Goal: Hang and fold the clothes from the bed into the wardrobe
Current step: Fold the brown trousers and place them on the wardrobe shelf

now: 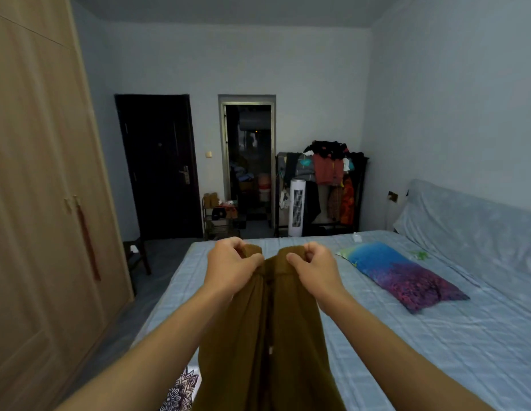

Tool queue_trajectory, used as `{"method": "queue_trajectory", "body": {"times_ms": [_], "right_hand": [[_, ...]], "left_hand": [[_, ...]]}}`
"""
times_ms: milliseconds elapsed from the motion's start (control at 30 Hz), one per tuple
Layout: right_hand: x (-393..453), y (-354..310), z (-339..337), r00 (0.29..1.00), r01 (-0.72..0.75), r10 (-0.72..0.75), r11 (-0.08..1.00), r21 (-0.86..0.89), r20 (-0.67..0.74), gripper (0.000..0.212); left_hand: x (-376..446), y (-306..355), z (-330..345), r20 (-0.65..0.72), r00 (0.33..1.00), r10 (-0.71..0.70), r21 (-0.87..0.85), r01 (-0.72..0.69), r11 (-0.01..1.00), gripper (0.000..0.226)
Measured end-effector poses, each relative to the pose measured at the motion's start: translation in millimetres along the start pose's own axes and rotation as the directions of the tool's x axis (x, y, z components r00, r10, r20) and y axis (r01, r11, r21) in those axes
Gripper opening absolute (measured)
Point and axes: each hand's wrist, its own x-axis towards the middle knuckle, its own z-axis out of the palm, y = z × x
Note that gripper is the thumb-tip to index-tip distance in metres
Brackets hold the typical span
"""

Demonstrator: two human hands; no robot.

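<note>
While arms extend, left hand [233,264] and right hand [313,266] grip brown trousers [267,336].

Both hands are gripping the top edge of a brown garment [267,336] hanging at six o'clock: the left hand [233,264] and right hand [313,266] are sitting close together. The bed [436,336] is stretching toward three o'clock, carrying a pillow [400,274]. The wardrobe [36,203] is standing at nine o'clock.

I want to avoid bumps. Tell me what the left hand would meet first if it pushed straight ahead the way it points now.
Probably nothing close: the left hand, gripping the brown garment, points over the bed toward the shoe rack near the doorway. Depth is unclear, but the way looks free until there.
</note>
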Motion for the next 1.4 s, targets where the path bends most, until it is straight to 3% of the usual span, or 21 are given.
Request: {"method": "queue_trajectory", "body": {"times_ms": [167, 233, 300, 433, 500, 567, 633, 700, 833, 1000, 1400], "right_hand": [[-13.1, -5.7, 10.9, 0.998, 0.049, -0.053, 0.995, 0.088, 0.042, 0.003], [-15.4, -5.1, 10.5, 0.995, 0.08, -0.086, 0.992, 0.098, 0.049, 0.007], [-18.5, -3.7, 7.5, 0.989, 0.094, -0.107, 0.988, 0.122, 0.1, 0.016], [-20.9, 4.8, 0.8, 0.979, 0.105, -0.113, 0.993, 0.056, 0.172, 0.019], [-19.5, 8.9, -3.6, 0.972, 0.106, -0.111, 0.994, 0.036, 0.205, 0.017], [-17.2, 10.6, -9.3, 0.967, 0.103, -0.109, 0.994, 0.038, 0.232, 0.018], [-14.4, 9.5, -15.6, 0.96, 0.108, -0.122, 0.992, 0.071, 0.251, 0.02], [-12.3, 6.4, -21.1, 0.947, 0.118, -0.152, 0.984, 0.134, 0.284, 0.022], [-11.0, -2.5, -27.8, 0.908, 0.151, -0.233, 0.957, 0.247, 0.349, 0.022], [-8.5, -9.8, -31.5, 0.907, 0.164, -0.269, 0.934, 0.318, 0.323, 0.023], [0.1, -1.8, -40.2, 0.955, 0.103, -0.195, 0.924, 0.368, 0.224, 0.023]], "left_hand": [[-16.6, 3.8, 18.2, 0.063, 0.993, 0.095, 0.017, -0.096, 0.995, 0.012], [-21.5, 2.2, 17.3, 0.189, 0.98, 0.058, -0.096, -0.04, 0.995, 0.012], [-25.6, 1.2, 13.2, 0.369, 0.929, 0.031, -0.227, 0.058, 0.972, 0.027], [-28.4, -0.9, 4.3, 0.477, 0.879, 0.004, -0.252, 0.132, 0.959, 0.043], [-26.5, -6.0, -6.1, 0.469, 0.881, 0.061, -0.191, 0.034, 0.981, 0.037], [-20.6, -15.2, -22.3, 0.368, 0.912, 0.181, 0.039, -0.21, 0.977, 0.027], [-13.9, -25.7, -38.8, 0.323, 0.899, 0.297, 0.322, -0.399, 0.859, 0.035], [-9.9, -32.7, -51.2, 0.366, 0.867, 0.337, 0.397, -0.473, 0.787, 0.048], [-7.5, -39.6, -57.9, 0.467, 0.8, 0.377, 0.321, -0.551, 0.77, 0.042], [-6.4, -37.8, -55.4, 0.533, 0.728, 0.43, 0.304, -0.64, 0.706, 0.031], [-7.5, -21.8, -51.0, 0.466, 0.634, 0.617, 0.114, -0.734, 0.669, 0.028]]}}
